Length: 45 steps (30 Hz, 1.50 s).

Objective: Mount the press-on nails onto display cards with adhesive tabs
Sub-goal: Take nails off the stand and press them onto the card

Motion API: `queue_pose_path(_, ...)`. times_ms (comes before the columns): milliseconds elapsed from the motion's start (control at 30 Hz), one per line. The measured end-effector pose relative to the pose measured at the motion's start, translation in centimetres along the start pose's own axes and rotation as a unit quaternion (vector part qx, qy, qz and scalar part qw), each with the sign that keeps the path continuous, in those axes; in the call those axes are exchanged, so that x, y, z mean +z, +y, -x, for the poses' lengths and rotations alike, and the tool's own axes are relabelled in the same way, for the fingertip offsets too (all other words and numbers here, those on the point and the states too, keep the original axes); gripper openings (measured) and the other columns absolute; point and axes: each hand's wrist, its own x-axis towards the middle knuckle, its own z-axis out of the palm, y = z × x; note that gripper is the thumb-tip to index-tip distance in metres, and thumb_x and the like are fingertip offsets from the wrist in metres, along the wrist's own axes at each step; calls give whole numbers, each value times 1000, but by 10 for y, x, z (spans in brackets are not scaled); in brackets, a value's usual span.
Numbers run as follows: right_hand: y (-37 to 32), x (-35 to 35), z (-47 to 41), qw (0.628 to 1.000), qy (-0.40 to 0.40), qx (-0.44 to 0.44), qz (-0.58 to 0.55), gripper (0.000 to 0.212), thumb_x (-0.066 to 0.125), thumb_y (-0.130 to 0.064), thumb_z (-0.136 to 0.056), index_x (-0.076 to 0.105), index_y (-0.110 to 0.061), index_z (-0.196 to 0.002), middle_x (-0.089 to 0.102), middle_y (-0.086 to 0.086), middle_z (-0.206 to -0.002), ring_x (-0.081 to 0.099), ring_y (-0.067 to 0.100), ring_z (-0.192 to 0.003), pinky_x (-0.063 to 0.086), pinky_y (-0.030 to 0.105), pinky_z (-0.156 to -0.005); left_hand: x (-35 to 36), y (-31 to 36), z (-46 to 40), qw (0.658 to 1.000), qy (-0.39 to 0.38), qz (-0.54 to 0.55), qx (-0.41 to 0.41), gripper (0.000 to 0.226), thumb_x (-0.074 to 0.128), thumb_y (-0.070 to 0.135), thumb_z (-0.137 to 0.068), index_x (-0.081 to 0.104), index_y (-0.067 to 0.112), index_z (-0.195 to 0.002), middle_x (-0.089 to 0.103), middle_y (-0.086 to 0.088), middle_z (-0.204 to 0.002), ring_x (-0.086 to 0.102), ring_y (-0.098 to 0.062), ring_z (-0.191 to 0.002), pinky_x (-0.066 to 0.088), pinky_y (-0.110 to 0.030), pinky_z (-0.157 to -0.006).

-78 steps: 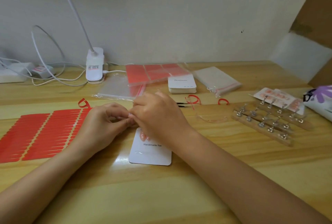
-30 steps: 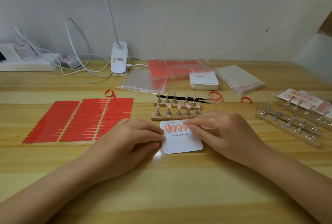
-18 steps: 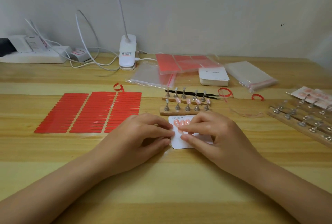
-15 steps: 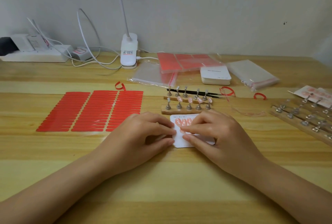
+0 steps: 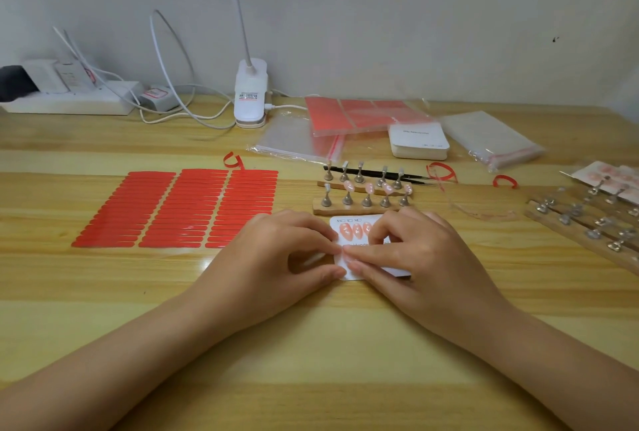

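Note:
A white display card lies flat on the wooden table, with three pink press-on nails showing in its top row. My left hand pinches the card's left edge between thumb and forefinger. My right hand lies over the card's right half with its fingertips pressed on the card, meeting the left fingertips. Much of the card is hidden under the hands. Just behind it stands a wooden nail holder with a few pink nails on its metal pegs. Red adhesive tab sheets lie to the left.
Black tweezers lie behind the holder. Further back are a stack of blank cards, plastic bags, a lamp base and a power strip. More wooden holders and finished cards sit at the right.
My hands came down from above the card and now rest on it. My right fingertips moved from the nail row to the card's left edge, meeting the left fingers.

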Motion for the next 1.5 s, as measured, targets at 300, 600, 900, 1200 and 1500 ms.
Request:
queue_pose_path(300,1,1,1,1000,-2,0,-9,27,51,-37,-84,76,-25,-85,51,-5,-69,42,10,-66,30,25,-62,0,0,0,1000,3,-2,-1,23,67,35,-75,75,18,-88,68,11,-95,63,-3,-85,52,-35,-70)
queue_pose_path(600,2,1,1,1000,-12,4,-10,28,50,-39,-84,75,-26,-85,51,-6,-70,44,12,-66,30,25,-63,0,-1,0,1000,2,1,-1,24,66,36,-75,76,18,-89,68,11,-95,64,-4,-86,52,-38,-70)
queue_pose_path(900,-2,-3,0,999,-26,-12,20,27,51,-37,-85,75,-25,-85,54,-5,-71,47,16,-65,27,25,-64,1,-2,0,1000,4,6,-7,24,66,38,-75,75,20,-88,68,13,-96,64,-4,-85,51,-41,-70)
queue_pose_path(1200,-6,-6,4,999,-41,2,21,32,44,-32,-86,75,-23,-84,51,-5,-72,42,15,-70,30,31,-63,1,0,0,1000,3,7,-15,25,66,38,-74,75,19,-88,68,12,-95,63,-2,-84,51,-35,-71)
queue_pose_path(1500,-2,-7,3,988,-18,82,-128,34,42,-37,-84,73,-26,-94,43,-13,-76,41,6,-76,32,24,-68,1,-1,0,1000,1,7,-19,25,67,39,-73,75,20,-88,67,14,-95,61,2,-84,50,-27,-71)
